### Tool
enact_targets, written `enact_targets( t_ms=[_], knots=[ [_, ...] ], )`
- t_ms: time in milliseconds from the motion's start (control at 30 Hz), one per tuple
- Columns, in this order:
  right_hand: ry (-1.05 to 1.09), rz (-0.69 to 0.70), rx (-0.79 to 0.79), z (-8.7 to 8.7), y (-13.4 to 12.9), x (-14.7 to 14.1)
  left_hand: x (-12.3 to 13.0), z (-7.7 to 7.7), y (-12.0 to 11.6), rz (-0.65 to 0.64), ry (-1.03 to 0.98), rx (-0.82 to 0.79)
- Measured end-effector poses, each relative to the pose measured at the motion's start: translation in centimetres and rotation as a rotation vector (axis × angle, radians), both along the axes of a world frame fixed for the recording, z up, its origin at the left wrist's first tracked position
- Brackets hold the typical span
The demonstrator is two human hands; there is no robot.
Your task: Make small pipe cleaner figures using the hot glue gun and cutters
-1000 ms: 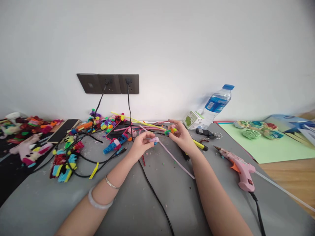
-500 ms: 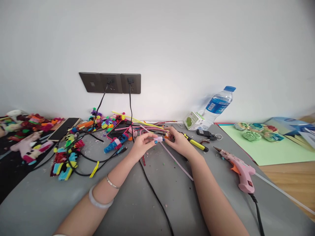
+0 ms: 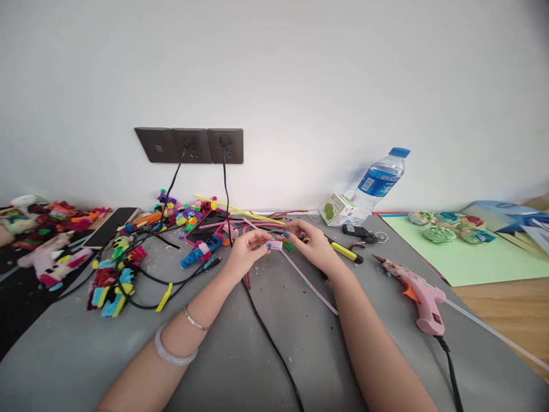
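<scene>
Between the thumb and fingers of my left hand is a small pale pink folded piece. My right hand is just to its right, thumb and fingers apart and nothing visible between them. A small green thing shows beneath the right fingers. From near the hands a long pale pink strip runs down to the right across the grey table. Behind the hands lie yellow and pink fuzzy stems.
A pink glue gun, a yellow cutter, keys, a small box and a tilted bottle are on the right. Black cables, a phone and colourful fuzzy figures lie left and centre.
My right hand's fingers have moved off the pink piece and spread slightly. The green thing beneath them now shows. My left hand keeps the piece in nearly the same place.
</scene>
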State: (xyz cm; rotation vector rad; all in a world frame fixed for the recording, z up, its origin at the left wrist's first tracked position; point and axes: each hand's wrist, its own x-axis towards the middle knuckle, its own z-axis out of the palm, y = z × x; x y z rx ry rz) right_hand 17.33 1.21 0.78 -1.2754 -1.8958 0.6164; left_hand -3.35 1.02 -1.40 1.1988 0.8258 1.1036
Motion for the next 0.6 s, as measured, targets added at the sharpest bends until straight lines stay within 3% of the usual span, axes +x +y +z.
enact_targets(
  t_ms=[167,367,600],
  knots=[
    [0.119,0.243,-0.092,0.6,-0.7,-1.4,0.1,0.4,-0.3,-0.001,0.024,-0.003],
    [0.149,0.252,-0.082,0.5,-0.7,-1.4,0.2,0.6,-0.5,-0.083,0.005,-0.087],
    [0.229,0.311,-0.167,0.9,-0.8,-1.0,0.1,0.6,-0.8,-0.205,0.05,-0.042]
  ],
)
